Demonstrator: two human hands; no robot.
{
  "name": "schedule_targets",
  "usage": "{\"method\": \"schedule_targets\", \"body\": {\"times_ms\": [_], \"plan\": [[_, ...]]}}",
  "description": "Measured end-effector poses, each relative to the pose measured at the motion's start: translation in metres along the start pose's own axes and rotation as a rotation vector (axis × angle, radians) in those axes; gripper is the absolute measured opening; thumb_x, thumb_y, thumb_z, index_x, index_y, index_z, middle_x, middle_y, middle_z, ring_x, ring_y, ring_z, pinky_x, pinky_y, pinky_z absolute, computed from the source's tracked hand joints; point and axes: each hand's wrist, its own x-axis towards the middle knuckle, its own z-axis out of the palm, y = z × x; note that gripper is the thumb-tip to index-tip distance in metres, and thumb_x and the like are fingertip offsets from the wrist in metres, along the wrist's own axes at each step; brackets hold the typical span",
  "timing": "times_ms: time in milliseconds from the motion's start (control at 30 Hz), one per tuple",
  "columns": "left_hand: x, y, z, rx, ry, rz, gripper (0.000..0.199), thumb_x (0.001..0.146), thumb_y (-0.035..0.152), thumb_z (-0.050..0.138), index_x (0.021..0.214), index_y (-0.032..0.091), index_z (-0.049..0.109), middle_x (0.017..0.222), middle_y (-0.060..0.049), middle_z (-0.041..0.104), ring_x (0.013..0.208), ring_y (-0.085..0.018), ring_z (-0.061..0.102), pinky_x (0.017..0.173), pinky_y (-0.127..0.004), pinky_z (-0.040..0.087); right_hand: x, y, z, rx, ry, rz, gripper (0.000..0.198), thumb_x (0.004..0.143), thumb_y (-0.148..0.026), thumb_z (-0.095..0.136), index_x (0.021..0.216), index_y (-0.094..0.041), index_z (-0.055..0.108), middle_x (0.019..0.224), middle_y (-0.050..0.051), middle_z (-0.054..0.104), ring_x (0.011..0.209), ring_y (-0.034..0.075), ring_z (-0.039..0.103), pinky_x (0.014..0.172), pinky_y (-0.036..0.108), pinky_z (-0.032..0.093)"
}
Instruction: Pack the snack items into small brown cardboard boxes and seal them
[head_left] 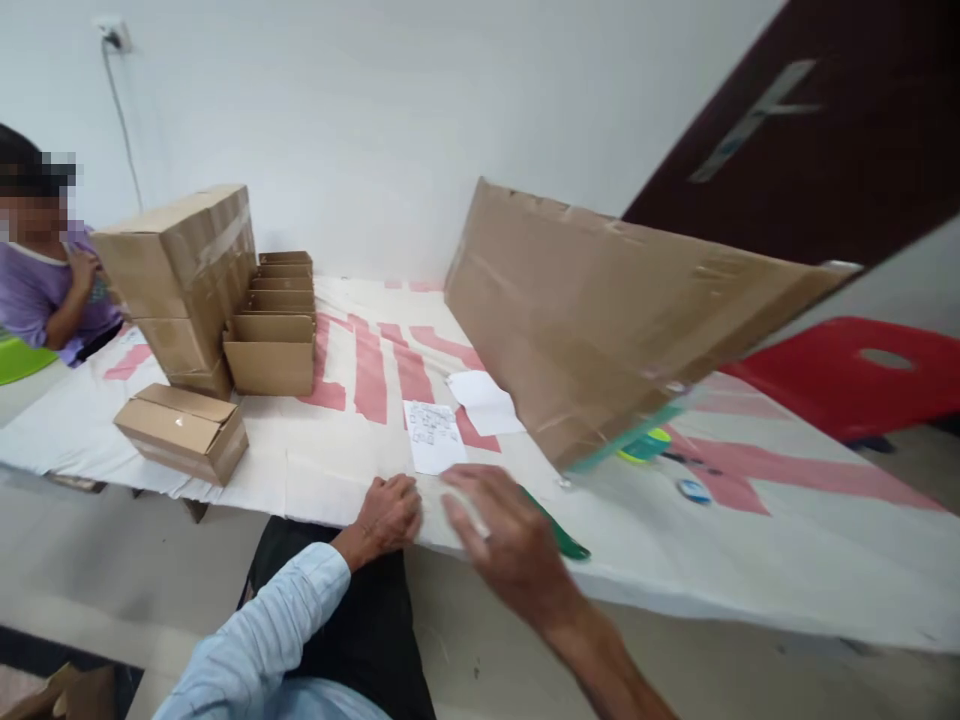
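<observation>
My left hand (386,515) rests at the front edge of the cloth-covered table (337,470), its fingers curled in; anything inside them is hidden. To its right, my right hand (504,535) is raised over the edge, smeared by motion, with thumb and fingers apart. I make out nothing held there. A green flat piece (562,530) lies partly behind that hand. Just beyond both hands is a white sheet with printed drawings (433,438). Another white paper (486,402) lies behind it, by the big cardboard piece (600,320).
Stacked cartons (172,280) and a row of open boxes (270,360) stand at left. A closed small box (184,432) is near the edge. Right are a yellow-green tape roll (646,444), a small blue-white item (694,491) and a red stool (855,380). A person (52,270) sits far left.
</observation>
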Motion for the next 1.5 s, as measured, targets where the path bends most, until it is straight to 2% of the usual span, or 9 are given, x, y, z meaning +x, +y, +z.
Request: {"method": "schedule_targets", "body": {"times_ms": [167,300,700,867,1000,1067,1233,1333,1500], "plan": [[-0.04,0.011,-0.003,-0.035,-0.005,-0.036,0.011,0.1,0.028,0.061,0.096,0.019,0.064,0.123,-0.01,0.069,0.115,-0.024,0.063,0.091,-0.038,0.045,-0.119,0.172,0.033,-0.351,-0.306,0.651,0.045,0.083,-0.063,0.044,0.075,-0.025,0.067,0.086,0.023,0.071,0.082,0.043,0.068,0.066,0.058,0.056],[-0.057,0.015,-0.006,-0.056,-0.017,-0.056,0.01,0.097,0.027,0.063,0.091,0.02,0.061,0.114,-0.006,0.071,0.103,-0.02,0.066,0.085,-0.035,0.044,-0.178,0.223,0.033,-0.378,-0.38,0.731,0.051,0.081,-0.064,0.041,0.078,-0.024,0.072,0.087,0.025,0.071,0.081,0.046,0.068,0.069,0.061,0.054],[-0.084,0.012,-0.016,-0.205,0.067,-0.118,0.01,0.096,0.021,0.063,0.105,0.021,0.068,0.109,-0.006,0.076,0.098,-0.022,0.073,0.086,-0.034,0.055,-0.141,0.146,0.076,-0.056,-0.311,0.278,0.035,0.095,-0.047,0.052,0.108,-0.022,0.072,0.099,0.015,0.075,0.091,0.034,0.07,0.081,0.047,0.057],[-0.13,-0.023,-0.058,-0.158,0.748,-0.231,0.026,0.096,0.02,0.063,0.121,0.022,0.068,0.12,-0.013,0.069,0.114,-0.026,0.068,0.099,-0.041,0.058,-0.147,0.145,0.077,-0.135,-0.286,0.255,0.038,0.096,-0.049,0.052,0.113,-0.02,0.071,0.104,0.016,0.074,0.093,0.035,0.07,0.078,0.048,0.058],[-0.198,-0.111,-0.15,0.1,1.249,-0.652,0.039,0.091,0.034,0.071,0.126,0.018,0.063,0.126,-0.016,0.063,0.131,-0.033,0.056,0.117,-0.057,0.042,-0.143,0.125,0.077,-0.139,-0.158,0.208,0.041,0.098,-0.049,0.051,0.119,-0.018,0.068,0.111,0.018,0.072,0.104,0.037,0.069,0.09,0.053,0.057],[-0.224,-0.16,-0.194,-0.068,1.349,-0.926,0.061,0.084,0.045,0.075,0.134,0.015,0.057,0.142,-0.019,0.056,0.144,-0.035,0.044,0.124,-0.054,0.034,-0.133,0.11,0.08,-0.102,-0.125,0.213,0.041,0.1,-0.049,0.049,0.12,-0.019,0.067,0.111,0.018,0.072,0.105,0.036,0.069,0.094,0.053,0.056],[-0.237,-0.221,-0.236,-0.536,1.1,-1.051,0.066,0.072,0.07,0.072,0.103,0.011,0.069,0.099,-0.011,0.071,0.104,-0.031,0.065,0.093,-0.043,0.055,-0.098,0.07,0.095,0.073,-0.115,0.324,0.041,0.1,-0.054,0.05,0.116,-0.022,0.069,0.114,0.018,0.072,0.112,0.036,0.068,0.102,0.054,0.056],[-0.222,-0.207,-0.214,-0.632,1.001,-1.001,0.068,0.064,0.071,0.078,0.098,0.013,0.073,0.085,-0.005,0.07,0.092,-0.026,0.065,0.082,-0.037,0.054,-0.075,0.048,0.102,0.199,-0.122,0.407,0.042,0.099,-0.055,0.054,0.119,-0.022,0.069,0.118,0.016,0.071,0.114,0.035,0.068,0.103,0.053,0.057],[-0.206,-0.16,-0.162,-0.79,0.813,-0.846,0.067,0.068,0.063,0.084,0.115,0.016,0.074,0.111,-0.009,0.076,0.107,-0.029,0.067,0.086,-0.036,0.056,-0.036,0.014,0.107,0.443,-0.225,0.458,0.049,0.101,-0.054,0.057,0.139,-0.024,0.062,0.141,0.014,0.065,0.125,0.031,0.066,0.104,0.05,0.058]]}}
